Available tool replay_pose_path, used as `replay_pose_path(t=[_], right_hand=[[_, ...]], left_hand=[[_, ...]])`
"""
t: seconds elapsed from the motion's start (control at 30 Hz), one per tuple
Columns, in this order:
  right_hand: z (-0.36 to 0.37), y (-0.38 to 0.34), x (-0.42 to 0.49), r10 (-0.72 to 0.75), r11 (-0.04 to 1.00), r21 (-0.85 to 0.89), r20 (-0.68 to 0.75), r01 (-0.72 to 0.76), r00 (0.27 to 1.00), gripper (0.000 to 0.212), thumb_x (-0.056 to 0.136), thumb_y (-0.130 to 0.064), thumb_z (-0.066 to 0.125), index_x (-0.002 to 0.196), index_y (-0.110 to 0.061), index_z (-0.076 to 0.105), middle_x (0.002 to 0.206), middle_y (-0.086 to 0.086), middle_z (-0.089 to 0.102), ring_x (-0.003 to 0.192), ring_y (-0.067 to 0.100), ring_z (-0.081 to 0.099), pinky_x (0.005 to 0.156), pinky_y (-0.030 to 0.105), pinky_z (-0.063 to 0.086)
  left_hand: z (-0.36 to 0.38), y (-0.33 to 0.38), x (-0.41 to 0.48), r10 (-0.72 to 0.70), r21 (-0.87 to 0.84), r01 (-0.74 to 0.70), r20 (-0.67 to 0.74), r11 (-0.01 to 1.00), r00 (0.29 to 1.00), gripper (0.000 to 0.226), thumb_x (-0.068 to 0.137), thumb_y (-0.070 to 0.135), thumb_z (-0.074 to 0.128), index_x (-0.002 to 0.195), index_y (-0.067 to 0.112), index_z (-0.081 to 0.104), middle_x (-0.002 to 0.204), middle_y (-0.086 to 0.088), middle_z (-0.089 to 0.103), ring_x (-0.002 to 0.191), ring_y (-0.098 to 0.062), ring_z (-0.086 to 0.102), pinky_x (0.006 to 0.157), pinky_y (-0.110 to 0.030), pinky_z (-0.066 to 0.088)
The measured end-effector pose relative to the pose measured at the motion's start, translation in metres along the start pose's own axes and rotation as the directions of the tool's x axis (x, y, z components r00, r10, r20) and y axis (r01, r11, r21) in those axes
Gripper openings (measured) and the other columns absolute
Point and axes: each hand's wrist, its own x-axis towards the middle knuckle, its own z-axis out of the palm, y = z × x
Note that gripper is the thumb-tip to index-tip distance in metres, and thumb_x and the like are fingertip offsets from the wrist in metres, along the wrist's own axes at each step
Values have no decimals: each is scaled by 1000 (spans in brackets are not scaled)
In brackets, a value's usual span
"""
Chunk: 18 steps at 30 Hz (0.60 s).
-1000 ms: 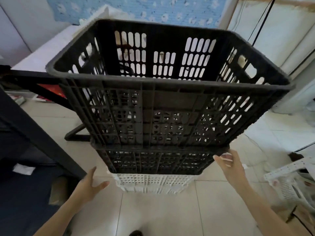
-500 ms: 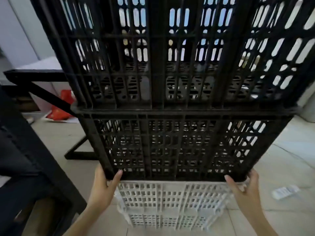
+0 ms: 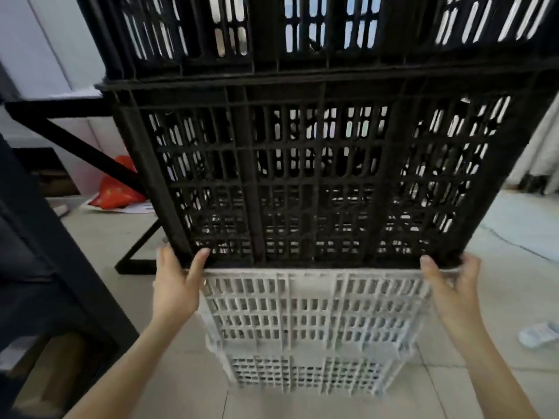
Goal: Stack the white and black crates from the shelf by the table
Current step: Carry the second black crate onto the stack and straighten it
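A tall stack of slotted crates fills the view. A white crate (image 3: 314,306) stands on the tiled floor at the bottom, with a second white one (image 3: 305,375) showing beneath it. A black crate (image 3: 314,179) sits on the white one, and another black crate (image 3: 302,31) rests above, cut off by the top edge. My left hand (image 3: 174,287) grips the lower left corner of the bottom black crate, thumb on its front. My right hand (image 3: 450,293) holds the lower right corner at the white crate's rim.
A dark shelf frame (image 3: 45,267) stands at the left. A black table (image 3: 60,107) with diagonal legs is behind the stack at left, with a red bag (image 3: 116,189) on the floor under it. A small white object (image 3: 538,337) lies on the tiles at right.
My view has dropped and moved closer to the stack. Both hands rose from open beside the crates to gripping the lower corners of the bottom black crate.
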Motion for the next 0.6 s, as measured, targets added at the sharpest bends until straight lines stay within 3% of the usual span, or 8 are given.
replay_pose_path(t=[0.13, 0.2, 0.3, 0.33, 0.4, 0.47, 0.53, 0.6], right_hand=[[0, 6, 5, -27, 999, 28, 2, 27, 1000, 35, 89, -17, 63, 93, -39, 36, 94, -18, 45, 74, -24, 49, 69, -2, 41], [0, 9, 7, -49, 999, 18, -6, 49, 999, 33, 90, -18, 62, 93, -37, 35, 95, -18, 44, 75, -25, 48, 70, -2, 40], [-2, 11, 8, -66, 998, 10, 43, 66, 997, 33, 88, -30, 63, 104, -28, 35, 105, -9, 46, 84, -21, 49, 77, 4, 41], [-5, 11, 7, -58, 998, 14, 70, 57, 996, 42, 84, -38, 64, 110, -24, 33, 111, -7, 47, 91, -17, 49, 82, 9, 42], [-15, 15, 6, -27, 1000, 18, 139, 25, 990, 67, 74, -54, 64, 125, -26, 32, 122, -7, 50, 106, -6, 54, 90, 19, 45], [-30, 34, 2, 73, 997, 15, 190, -77, 979, 85, 70, -50, 71, 140, -38, 24, 132, 1, 52, 117, 12, 56, 96, 35, 47], [-43, 67, -8, 162, 986, -74, 246, -148, 956, 98, 61, -44, 83, 142, -39, 26, 129, 8, 58, 118, 22, 58, 99, 46, 46], [-49, 103, -23, 271, 942, -291, 360, -168, 893, 89, 55, -38, 88, 132, -34, 44, 124, -6, 61, 122, 19, 54, 100, 42, 44]], left_hand=[[3, -1, 4, -2, 2, 2, 4, 1000, 1000, 30, 93, 40, 51, 103, 11, 45, 106, -10, 46, 89, -18, 51, 87, -42, 41], [6, -6, 5, 30, 9, -30, -7, 1000, 1000, 39, 93, 43, 50, 115, 10, 48, 116, -13, 49, 104, -25, 52, 90, -41, 40], [9, -18, 12, 40, -1, -40, -2, 999, 999, 51, 88, 59, 46, 106, 12, 51, 114, -19, 52, 107, -34, 54, 91, -49, 43], [7, -20, 13, 46, -49, -45, 23, 998, 999, 58, 83, 67, 46, 106, 14, 51, 114, -17, 54, 107, -34, 56, 92, -52, 44], [3, -28, 9, 17, -276, 15, 115, 961, 993, 73, 76, 72, 50, 128, 20, 45, 128, -5, 55, 119, -25, 55, 100, -48, 44], [2, -50, -6, 19, -406, 50, 165, 912, 986, 80, 75, 59, 59, 143, 28, 30, 143, 0, 46, 128, -17, 48, 106, -46, 41], [7, -80, -28, 19, -312, 48, 208, 949, 978, 85, 67, 47, 74, 138, 40, 29, 148, 5, 38, 129, -13, 43, 110, -44, 37], [20, -114, -47, -50, -113, 96, 350, 989, 935, 99, 51, 49, 86, 131, 53, 28, 146, 10, 39, 130, -12, 42, 112, -41, 34]])
